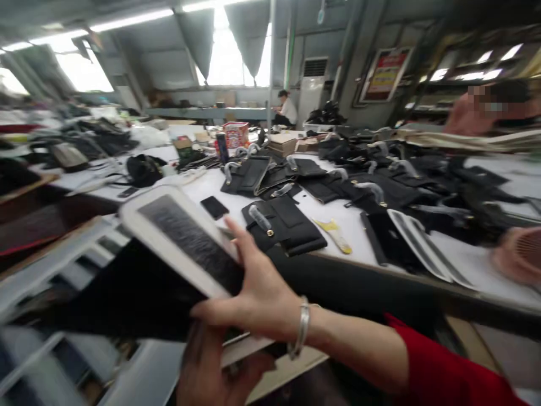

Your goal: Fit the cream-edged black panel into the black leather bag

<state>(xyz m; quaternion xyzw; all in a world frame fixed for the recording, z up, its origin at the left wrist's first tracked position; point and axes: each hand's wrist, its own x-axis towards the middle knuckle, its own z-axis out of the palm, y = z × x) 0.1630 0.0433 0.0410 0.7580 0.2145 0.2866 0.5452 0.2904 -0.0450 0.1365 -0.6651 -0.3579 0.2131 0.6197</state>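
Note:
A black bag piece (139, 287) with a white-edged panel (190, 248) is raised in front of me at a slant, its black fabric hanging to the left. My right hand (262, 290), with a silver bracelet at the wrist, is closed on the panel's lower right end, thumb below and index finger along the edge. Under it, blurred, my left hand (215, 372) is closed round the lower part of the same piece, beside a pale edge. On the table beyond lie a black bag (291, 223) with a wrapped handle and a dark phone (214, 207).
Many black bag pieces (393, 186) cover the white table (291, 265). A yellow tool (336, 234), white-edged strips (416, 242) and a pink fan (519, 254) lie to the right. Grey trays (139, 372) stand lower left. One person (288, 110) sits far back; another (477, 113) is at right.

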